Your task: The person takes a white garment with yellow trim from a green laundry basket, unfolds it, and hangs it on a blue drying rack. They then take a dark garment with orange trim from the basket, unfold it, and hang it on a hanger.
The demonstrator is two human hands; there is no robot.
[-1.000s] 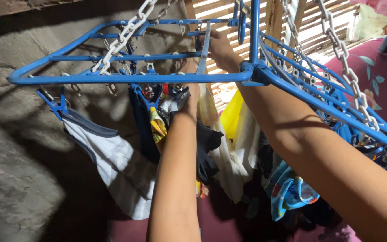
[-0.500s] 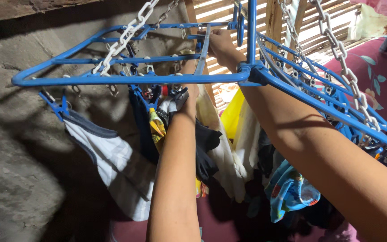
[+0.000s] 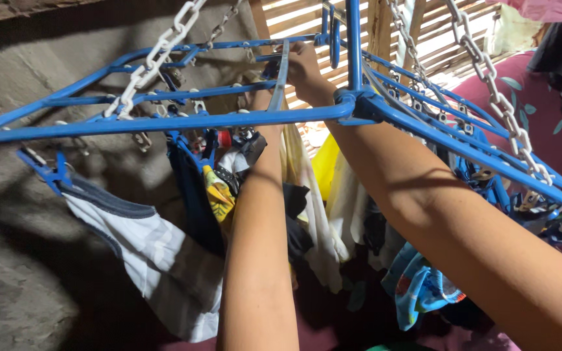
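A blue plastic clip-hanger rack (image 3: pixel 164 122) hangs from white chains (image 3: pixel 146 66) right in front of me. My right hand (image 3: pixel 302 66) reaches over the frame and closes on the grey crossbar (image 3: pixel 280 81) in the rack's middle. My left hand (image 3: pixel 261 99) is raised beneath the rack, next to that crossbar. The blue bars mostly hide it, so its fingers do not show. Under the rack hang a white garment with a dark waistband (image 3: pixel 144 253) held by a blue peg (image 3: pixel 47 172), a dark blue garment (image 3: pixel 193 195), a yellow patterned cloth (image 3: pixel 218 195) and a cream cloth (image 3: pixel 308 195).
A rough concrete wall (image 3: pixel 14 279) stands on the left. A slatted wooden wall (image 3: pixel 300 19) lets light in behind the rack. A blue patterned cloth (image 3: pixel 417 289) and more pegs (image 3: pixel 528 201) hang at the right, with a maroon leaf-print cloth (image 3: pixel 541 110) behind them.
The rack and hanging clothes have slid left and slightly down in view. Both hands stay at the middle crossbar.
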